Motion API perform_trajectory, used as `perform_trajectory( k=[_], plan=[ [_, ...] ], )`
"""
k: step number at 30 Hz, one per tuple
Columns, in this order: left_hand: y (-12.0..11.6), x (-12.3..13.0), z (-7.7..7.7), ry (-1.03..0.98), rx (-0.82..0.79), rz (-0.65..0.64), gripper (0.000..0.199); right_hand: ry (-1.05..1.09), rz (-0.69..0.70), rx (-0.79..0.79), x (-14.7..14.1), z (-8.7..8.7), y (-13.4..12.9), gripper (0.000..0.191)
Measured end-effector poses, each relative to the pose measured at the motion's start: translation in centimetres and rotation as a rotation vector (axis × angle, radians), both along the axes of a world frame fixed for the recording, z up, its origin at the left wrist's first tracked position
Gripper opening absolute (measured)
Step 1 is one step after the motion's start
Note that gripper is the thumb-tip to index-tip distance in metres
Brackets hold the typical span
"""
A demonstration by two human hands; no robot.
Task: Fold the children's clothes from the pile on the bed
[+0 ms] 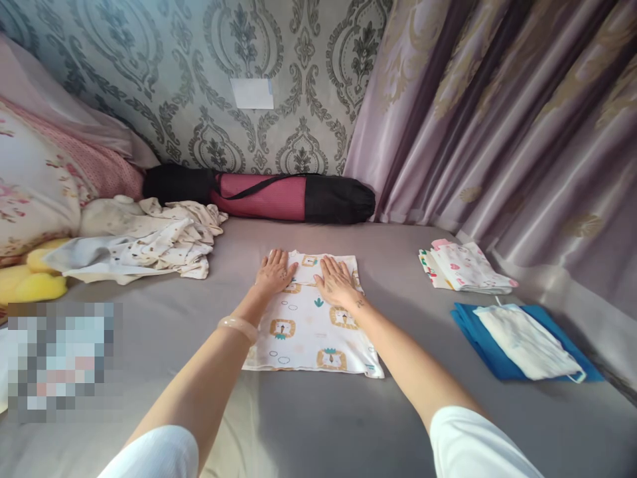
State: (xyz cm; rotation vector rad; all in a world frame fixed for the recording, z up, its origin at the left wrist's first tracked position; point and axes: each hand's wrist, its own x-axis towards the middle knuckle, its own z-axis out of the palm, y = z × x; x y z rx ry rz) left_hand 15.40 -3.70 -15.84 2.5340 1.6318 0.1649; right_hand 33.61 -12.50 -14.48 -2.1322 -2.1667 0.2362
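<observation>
A white children's garment printed with lion faces lies flat and folded into a rough rectangle on the grey bed sheet. Across its far left corner rests my left hand, palm down with fingers stretched out. My right hand presses flat on its far right part, fingers extended and slightly apart. Neither hand grips the cloth. Parts of the garment's far edge are hidden beneath my fingers.
Folded printed clothes sit at the right, behind a blue folded cloth with a white face mask on it. Crumpled clothes and a yellow plush item lie left. A black-and-red long bag lines the wall.
</observation>
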Motion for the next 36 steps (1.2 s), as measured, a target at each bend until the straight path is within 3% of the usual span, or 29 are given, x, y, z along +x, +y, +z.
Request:
perform_trajectory(
  k=[7, 12, 17, 21, 26, 29, 32, 36],
  plan=[
    [-0.1, 0.1, 1.4, 0.045, -0.061, -0.025, 0.070, -0.011, -0.079, -0.074, 2.9, 1.2, -1.1, 0.067],
    [-1.1, 0.3, 1.2, -0.054, 0.191, -0.010, 0.069, 0.001, -0.127, 0.123, 3.8, 1.1, -0.6, 0.067],
    [-0.2, 0.1, 0.6, -0.053, -0.100, -0.032, 0.067, 0.078, -0.101, -0.021, 4.3, -0.2, -0.1, 0.067],
    [-0.2, -1.7, 2.3, -0.094, -0.167, 0.020, 0.063, 0.334, -0.196, -0.003, 5.3, 0.9, -0.7, 0.066],
    [-3.8, -8.0, 4.1, -0.103, -0.101, 0.113, 0.055, 0.595, -0.408, 0.135, 7.8, 1.5, -5.5, 0.051],
    [-6.7, -11.3, 4.2, -0.107, -0.170, 0.181, 0.041, 0.691, -0.468, 0.075, 8.6, 1.0, -9.7, 0.043],
    [-9.3, -12.6, 4.3, -0.139, -0.239, 0.205, 0.035, 0.736, -0.469, -0.016, 7.9, 1.0, -13.4, 0.035],
    [-12.7, -12.3, 4.8, -0.167, -0.266, 0.191, 0.035, 0.716, -0.438, -0.080, 6.0, 1.9, -16.8, 0.029]
  ],
)
